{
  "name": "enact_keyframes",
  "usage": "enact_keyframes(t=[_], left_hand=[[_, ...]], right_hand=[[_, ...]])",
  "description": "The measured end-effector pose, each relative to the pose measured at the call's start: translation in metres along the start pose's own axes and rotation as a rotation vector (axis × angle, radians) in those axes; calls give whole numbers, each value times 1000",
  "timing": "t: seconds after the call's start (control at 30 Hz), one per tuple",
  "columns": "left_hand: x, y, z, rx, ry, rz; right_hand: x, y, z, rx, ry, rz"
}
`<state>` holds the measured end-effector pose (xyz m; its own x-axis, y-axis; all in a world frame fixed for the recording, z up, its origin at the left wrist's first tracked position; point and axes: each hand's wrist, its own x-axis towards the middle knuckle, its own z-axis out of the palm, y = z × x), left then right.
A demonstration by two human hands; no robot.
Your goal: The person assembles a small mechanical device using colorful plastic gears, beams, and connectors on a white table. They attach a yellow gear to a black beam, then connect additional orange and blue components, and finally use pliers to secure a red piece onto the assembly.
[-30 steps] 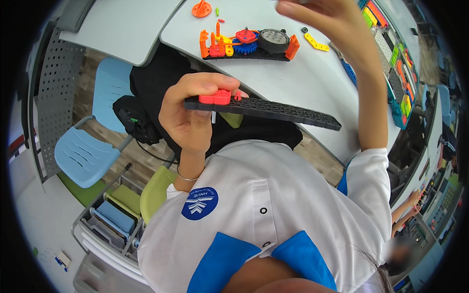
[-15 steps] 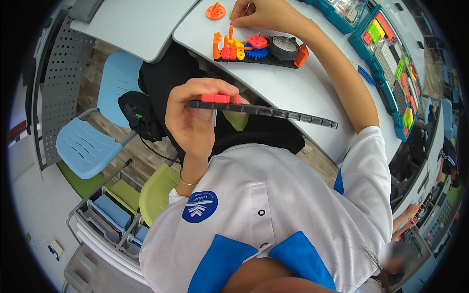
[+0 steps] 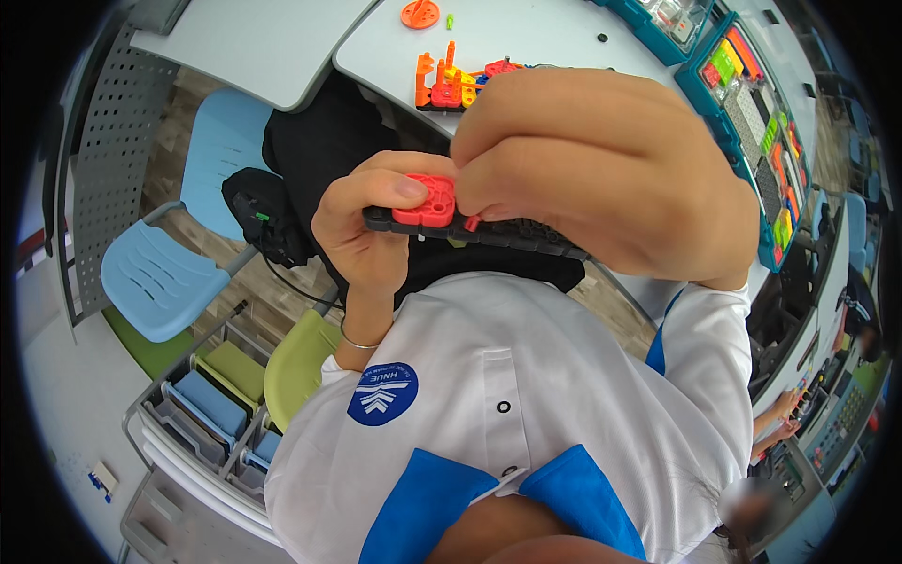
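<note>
My left hand (image 3: 362,216) grips one end of a long black building plate (image 3: 512,235), its thumb on a red square block (image 3: 434,209) that sits on the plate. Right beside that block, my right hand (image 3: 611,169) pinches a small red peg (image 3: 473,224) at the plate's top face. The right hand covers much of the plate's far end. Beyond it on the table stands a model of orange, yellow and red building parts (image 3: 449,89), its right portion hidden behind my hand.
An orange disc (image 3: 420,13), a small green peg (image 3: 449,22) and a small black round piece (image 3: 602,38) lie on the white table. At the right is a teal case (image 3: 719,113) of colourful parts. Blue chairs (image 3: 160,282) and a black bag (image 3: 268,218) are to the left.
My right hand has come back from the far table to the plate, bringing the small red peg. The left hand has tilted the plate so its top face shows more.
</note>
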<state>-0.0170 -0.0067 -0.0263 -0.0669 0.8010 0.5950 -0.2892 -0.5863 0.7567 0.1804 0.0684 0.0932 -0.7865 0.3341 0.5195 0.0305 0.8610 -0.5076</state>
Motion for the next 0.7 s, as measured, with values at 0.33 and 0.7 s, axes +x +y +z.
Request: enact_keyframes(t=[0.33,0.7], left_hand=[[-3,2,2,-5,14,-15],[-4,2,3,-2,44,-55]], right_hand=[[-2,-8,0,-173,-46,-28],[-3,-10,0,-157,-91,14]])
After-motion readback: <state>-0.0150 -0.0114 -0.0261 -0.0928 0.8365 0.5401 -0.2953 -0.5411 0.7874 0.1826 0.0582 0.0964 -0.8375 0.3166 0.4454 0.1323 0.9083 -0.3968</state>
